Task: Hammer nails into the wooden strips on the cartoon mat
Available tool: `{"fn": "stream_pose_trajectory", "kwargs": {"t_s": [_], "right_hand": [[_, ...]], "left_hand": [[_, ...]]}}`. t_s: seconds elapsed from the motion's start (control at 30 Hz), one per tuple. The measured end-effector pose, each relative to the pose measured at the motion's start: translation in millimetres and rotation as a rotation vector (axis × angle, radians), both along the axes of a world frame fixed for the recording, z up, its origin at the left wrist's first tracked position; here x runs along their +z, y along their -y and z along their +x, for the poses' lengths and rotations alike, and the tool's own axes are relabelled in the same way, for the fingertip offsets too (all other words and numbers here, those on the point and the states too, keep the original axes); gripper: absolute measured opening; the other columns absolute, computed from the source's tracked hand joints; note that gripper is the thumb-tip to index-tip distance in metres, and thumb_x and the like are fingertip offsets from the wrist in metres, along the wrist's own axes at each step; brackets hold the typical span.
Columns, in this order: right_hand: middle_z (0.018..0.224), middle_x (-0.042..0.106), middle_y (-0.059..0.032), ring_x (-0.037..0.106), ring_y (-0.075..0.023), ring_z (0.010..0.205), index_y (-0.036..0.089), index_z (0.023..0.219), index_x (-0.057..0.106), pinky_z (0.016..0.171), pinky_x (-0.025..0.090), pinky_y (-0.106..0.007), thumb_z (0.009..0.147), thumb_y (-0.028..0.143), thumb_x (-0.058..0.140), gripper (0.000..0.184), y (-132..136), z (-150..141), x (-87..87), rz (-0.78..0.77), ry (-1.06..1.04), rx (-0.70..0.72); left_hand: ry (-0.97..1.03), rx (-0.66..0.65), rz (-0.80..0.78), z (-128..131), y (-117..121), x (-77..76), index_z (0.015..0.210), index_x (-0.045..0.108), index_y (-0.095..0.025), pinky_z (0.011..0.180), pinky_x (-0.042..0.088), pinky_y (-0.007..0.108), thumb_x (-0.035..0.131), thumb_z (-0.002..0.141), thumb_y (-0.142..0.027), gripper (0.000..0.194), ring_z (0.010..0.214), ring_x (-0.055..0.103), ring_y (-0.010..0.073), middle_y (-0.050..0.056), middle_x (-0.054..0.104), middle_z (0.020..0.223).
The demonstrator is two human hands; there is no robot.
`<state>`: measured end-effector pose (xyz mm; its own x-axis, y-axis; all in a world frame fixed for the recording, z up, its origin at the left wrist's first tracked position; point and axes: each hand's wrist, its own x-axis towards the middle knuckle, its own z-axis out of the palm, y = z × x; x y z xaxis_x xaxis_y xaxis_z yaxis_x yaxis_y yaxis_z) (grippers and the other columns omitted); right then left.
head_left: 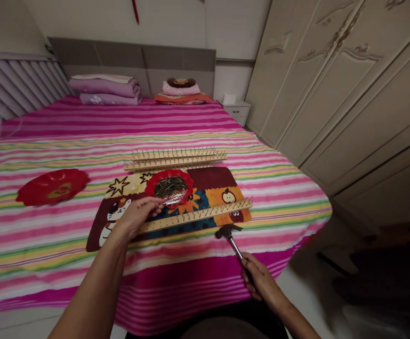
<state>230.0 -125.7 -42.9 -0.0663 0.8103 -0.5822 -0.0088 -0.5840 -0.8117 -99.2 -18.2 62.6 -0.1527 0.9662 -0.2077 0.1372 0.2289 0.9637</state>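
A claw hammer (233, 245) is gripped by its handle in my right hand (260, 278), its dark head resting near the mat's front edge. My left hand (143, 214) has its fingers pinched together at the near rim of a red scalloped dish (150, 187). Whatever those fingertips hold is too small to make out. Loose metal nails (171, 186) fill the dish. Just in front of it lies a long wooden strip (194, 216), with nails standing along its right part and bare holes toward the left, where my left hand partly covers it.
Beneath everything is a patterned mat (210, 179) on a striped bedspread (278, 188). Behind the dish are wooden strips (148, 165) studded with upright nails. Another red dish (52, 187) sits at left. Folded bedding (106, 89) is by the headboard; a wardrobe (317, 94) stands at right.
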Motion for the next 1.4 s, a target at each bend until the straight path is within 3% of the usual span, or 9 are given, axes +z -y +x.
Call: {"fn": "stream_pose_trajectory", "kwargs": {"t_s": [0.1,0.23,0.47,0.63,1.0,1.4], "right_hand": [[0.046,0.041,0.0112,0.023,-0.0022,0.029,0.021,0.104,0.047,0.029,0.013,-0.012,0.071,0.049,0.049,0.042,1,-1,2.6,0.004,0.009,-0.008],[0.046,0.041,0.0109,0.025,-0.0024,0.028,0.021,0.102,0.047,0.028,0.013,-0.012,0.072,0.047,0.048,0.04,1,-2,4.2,0.016,0.015,-0.016],[0.047,0.042,0.011,0.023,-0.0019,0.028,0.021,0.104,0.047,0.028,0.013,-0.012,0.073,0.047,0.048,0.041,0,0,0.3,0.015,0.001,-0.011],[0.048,0.042,0.011,0.024,-0.002,0.029,0.022,0.101,0.048,0.028,0.013,-0.011,0.074,0.047,0.049,0.037,0,1,1.4,0.005,-0.008,-0.011],[0.049,0.042,0.0104,0.025,-0.0023,0.03,0.022,0.103,0.048,0.029,0.013,-0.011,0.075,0.046,0.048,0.037,1,2,2.0,-0.005,0.0,-0.007],[0.047,0.039,0.0107,0.024,-0.0038,0.03,0.02,0.104,0.048,0.029,0.014,-0.015,0.075,0.049,0.048,0.041,8,-7,7.9,0.082,0.032,0.023]], "left_hand": [[0.224,-0.007,-0.094,-5,16,-0.5,0.085,0.069,-0.012,0.067,0.052,0.028,0.068,0.053,-0.026,0.034,0.071,0.063,0.0151,0.008,0.07,0.081],[0.278,0.005,-0.144,-8,26,-13.0,0.088,0.068,-0.013,0.071,0.054,0.029,0.076,0.048,-0.023,0.043,0.071,0.065,0.0157,0.007,0.071,0.08],[0.146,0.05,-0.087,7,20,-38.7,0.078,0.068,-0.013,0.061,0.052,0.025,0.077,0.048,-0.039,0.041,0.059,0.061,0.0115,0.002,0.067,0.063],[0.113,0.056,-0.072,16,19,-38.4,0.076,0.068,-0.012,0.052,0.046,0.022,0.076,0.048,-0.043,0.043,0.051,0.054,0.0085,-0.001,0.061,0.056],[0.155,0.065,-0.08,19,17,-40.3,0.075,0.069,-0.012,0.052,0.043,0.021,0.077,0.046,-0.043,0.043,0.052,0.051,0.0073,-0.002,0.059,0.057],[-0.202,-0.021,-0.03,21,15,-48.7,0.076,0.07,-0.016,0.044,0.037,0.021,0.064,0.057,-0.046,0.036,0.042,0.048,0.0087,-0.003,0.057,0.053]]}}
